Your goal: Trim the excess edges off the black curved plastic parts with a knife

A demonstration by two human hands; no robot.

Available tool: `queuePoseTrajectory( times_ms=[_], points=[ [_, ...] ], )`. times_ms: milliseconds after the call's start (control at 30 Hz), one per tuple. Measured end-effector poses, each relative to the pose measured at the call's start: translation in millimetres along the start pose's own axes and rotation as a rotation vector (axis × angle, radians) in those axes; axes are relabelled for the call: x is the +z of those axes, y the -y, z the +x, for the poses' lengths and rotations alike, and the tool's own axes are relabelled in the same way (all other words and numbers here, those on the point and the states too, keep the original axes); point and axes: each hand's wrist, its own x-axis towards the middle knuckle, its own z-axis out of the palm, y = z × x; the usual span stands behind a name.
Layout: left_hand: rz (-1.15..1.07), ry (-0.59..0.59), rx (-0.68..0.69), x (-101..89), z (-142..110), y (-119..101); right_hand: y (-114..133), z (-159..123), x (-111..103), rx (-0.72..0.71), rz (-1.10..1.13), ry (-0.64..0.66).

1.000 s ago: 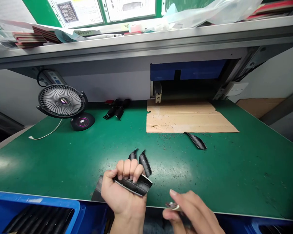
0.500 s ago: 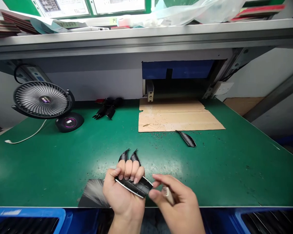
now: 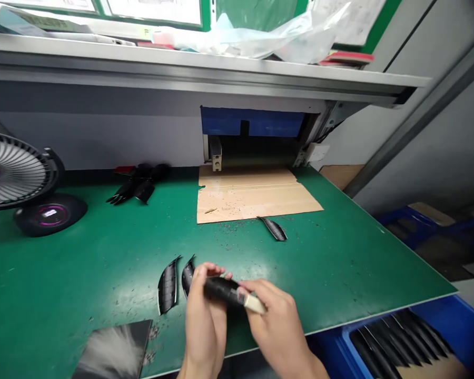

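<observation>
Left hand low in the middle of the view, fingers curled shut over a curved black plastic piece; piece held tight, lying sideways across the hand; right hand just at 3 o'clock from the left hand, fingers pinched shut on a pale stick; end of the stick touching the end of the black piece; most of the stick hidden inside the right hand.

Two more curved black pieces at 10 o'clock from the left hand, flat on a green work mat, just beside each other and near the hand; one lone black piece at 1 o'clock from the hands, right at the edge of a cardboard sheet; sheet lying flat on the mat at 12 o'clock; tiny black crumbs all over the mat.

Dark shiny sheet at 8 o'clock, on the mat's near edge; heap of pointy black pieces at 11 o'clock, far back; small fan at 10 o'clock, next to a round black base with a purple light; blue crate at 4 o'clock, full of long black strips; metal shelf high at 12 o'clock, under a clear plastic bag.
</observation>
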Motion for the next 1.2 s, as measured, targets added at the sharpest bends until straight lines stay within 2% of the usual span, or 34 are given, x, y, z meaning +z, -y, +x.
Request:
queuePoseTrajectory(
  times_ms=[67,133,233,333,400,467,567,633,700,800,967,1100,1200],
  points=[
    [0.306,-0.056,0.072,-3.5,2,6,-21,8,-4,0.090,-0.177,-0.081],
    [0.535,-0.082,0.190,-8.1,2,6,-45,19,-14,0.174,-0.263,-0.139],
    [0.605,-0.040,0.305,-12.3,0,2,-74,47,-34,0.275,-0.346,-0.232],
    [0.590,-0.012,0.316,-10.7,-2,2,-85,78,-51,0.368,-0.367,-0.302],
    [0.568,-0.015,0.261,-6.5,-2,2,-74,87,-54,0.353,-0.320,-0.277],
    [0.463,-0.010,0.150,-0.5,-1,-2,-47,80,-46,0.257,-0.221,-0.198],
    [0.123,0.055,-0.032,8.2,-2,-20,6,42,-24,0.030,-0.013,-0.005],
    [-0.149,0.071,-0.077,10.6,-2,-36,32,12,-11,-0.107,0.159,0.074],
    [-0.369,0.025,-0.034,9.1,-3,-51,42,-12,-4,-0.160,0.308,0.098],
    [-0.516,-0.056,0.112,4.2,-6,-64,39,-27,2,-0.116,0.363,0.171],
    [-0.493,-0.054,0.228,5.1,-15,-67,41,-23,4,-0.028,0.343,0.252],
    [-0.427,-0.018,0.316,6.7,-21,-67,55,-16,-1,0.065,0.349,0.396],
    [-0.382,0.013,0.353,5.2,-25,-68,59,-15,-3,0.082,0.356,0.416]
  ],
)
